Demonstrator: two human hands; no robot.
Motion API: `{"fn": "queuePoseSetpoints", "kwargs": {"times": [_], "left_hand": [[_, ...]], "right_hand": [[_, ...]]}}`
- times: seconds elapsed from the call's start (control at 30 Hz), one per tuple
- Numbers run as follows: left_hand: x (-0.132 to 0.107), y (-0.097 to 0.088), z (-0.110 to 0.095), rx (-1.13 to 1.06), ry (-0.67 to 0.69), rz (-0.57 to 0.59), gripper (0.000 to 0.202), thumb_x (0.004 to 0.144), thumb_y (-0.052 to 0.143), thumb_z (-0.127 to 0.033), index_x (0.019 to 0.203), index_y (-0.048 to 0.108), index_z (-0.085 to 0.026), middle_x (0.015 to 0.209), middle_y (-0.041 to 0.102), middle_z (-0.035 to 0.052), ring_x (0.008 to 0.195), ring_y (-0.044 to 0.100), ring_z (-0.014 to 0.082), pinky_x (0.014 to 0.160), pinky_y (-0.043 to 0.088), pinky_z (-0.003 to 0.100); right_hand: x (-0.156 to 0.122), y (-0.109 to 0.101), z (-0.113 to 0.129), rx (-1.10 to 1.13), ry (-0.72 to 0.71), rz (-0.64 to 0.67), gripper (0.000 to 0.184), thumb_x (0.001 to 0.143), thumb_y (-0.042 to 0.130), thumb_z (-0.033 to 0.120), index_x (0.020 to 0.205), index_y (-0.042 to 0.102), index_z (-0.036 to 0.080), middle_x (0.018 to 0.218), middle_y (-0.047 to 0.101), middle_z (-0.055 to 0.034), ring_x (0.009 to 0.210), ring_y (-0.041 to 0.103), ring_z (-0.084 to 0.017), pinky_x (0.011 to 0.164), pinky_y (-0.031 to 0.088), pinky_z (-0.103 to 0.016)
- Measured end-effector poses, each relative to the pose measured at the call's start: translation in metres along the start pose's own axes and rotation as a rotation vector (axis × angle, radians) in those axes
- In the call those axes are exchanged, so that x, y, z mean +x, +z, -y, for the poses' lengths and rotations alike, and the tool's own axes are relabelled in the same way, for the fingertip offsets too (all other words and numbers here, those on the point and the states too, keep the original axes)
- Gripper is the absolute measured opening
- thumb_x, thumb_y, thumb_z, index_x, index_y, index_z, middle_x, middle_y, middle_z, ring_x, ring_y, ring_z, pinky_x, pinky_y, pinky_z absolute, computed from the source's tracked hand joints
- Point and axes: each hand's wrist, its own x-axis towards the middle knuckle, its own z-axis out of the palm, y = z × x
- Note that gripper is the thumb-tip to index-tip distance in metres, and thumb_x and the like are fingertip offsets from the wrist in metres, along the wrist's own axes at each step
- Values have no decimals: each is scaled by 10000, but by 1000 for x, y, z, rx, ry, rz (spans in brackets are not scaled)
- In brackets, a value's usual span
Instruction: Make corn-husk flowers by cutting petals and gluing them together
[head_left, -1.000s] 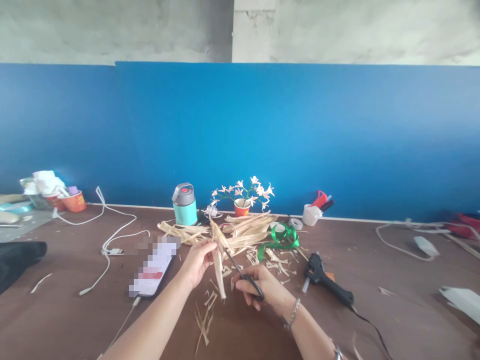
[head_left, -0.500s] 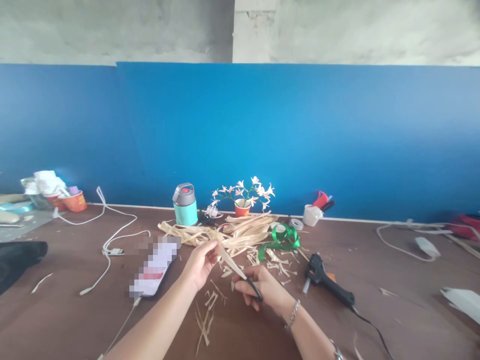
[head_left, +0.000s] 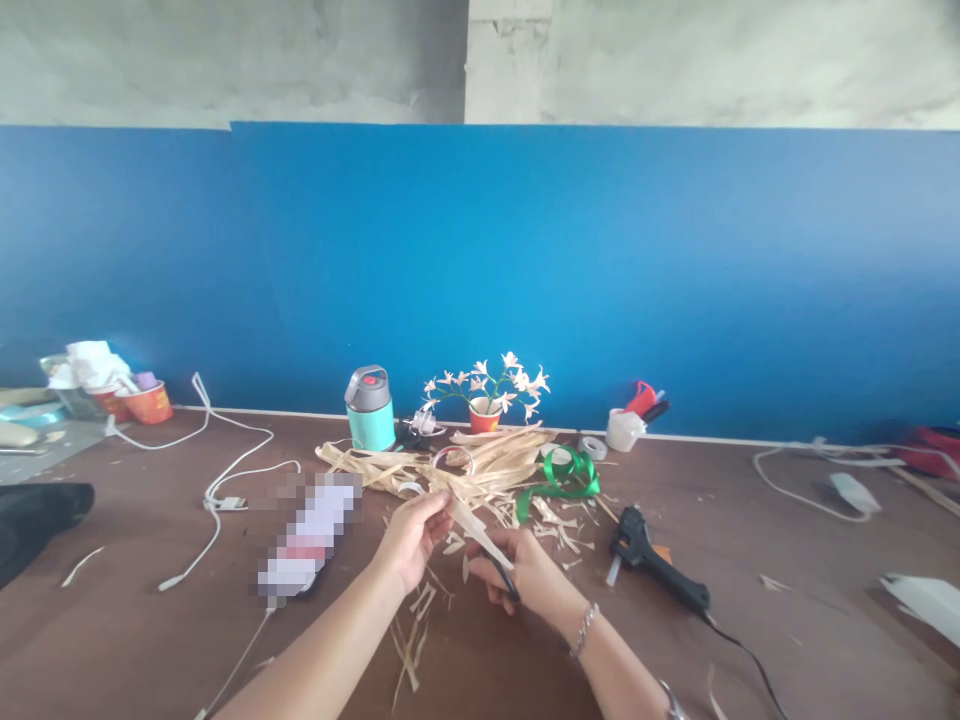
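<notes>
Strip (head_left: 474, 525) pinched in my L hand (head_left: 411, 535); R hand (head_left: 536, 575) curled round scissors (head_left: 511, 586), can't tell blade gap; glue gun (head_left: 660, 565) approx 3 o'clock of R hand.

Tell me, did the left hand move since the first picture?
Yes, a little: the left hand has shifted to the right, judged against the teal flask.

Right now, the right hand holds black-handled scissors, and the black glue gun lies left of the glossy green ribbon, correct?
No: the head view shows the black glue gun right of the green ribbon; the right hand holds the scissors.
</notes>
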Motion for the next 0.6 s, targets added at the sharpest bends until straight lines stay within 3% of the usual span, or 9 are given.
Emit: {"fn": "queuePoseSetpoints", "kwargs": {"times": [0.23,0.43,0.6], "left_hand": [[-2,2,0,-3,-18,0,52,660,695,-58,656,666,-101,621,674,30,509,601,73,485,510,130],[-1,0,0,9,-26,7,51,653,706,-76,662,665,-105,628,672,26,516,601,73,488,506,131],[2,-2,-2,14,-4,-11,54,645,694,-79,660,651,-109,616,662,23,521,594,79,493,497,150]], "right_hand": [[-2,1,5,-31,29,-40,354,643,650,417,828,614,118,411,490,61,339,408,-59,324,334,-171],[-3,1,9,-48,11,-33,302,641,656,420,736,625,135,393,472,62,331,390,-54,318,321,-170],[-1,-1,1,8,15,1,369,611,687,455,771,623,128,431,513,44,356,433,-67,323,344,-176]]}}
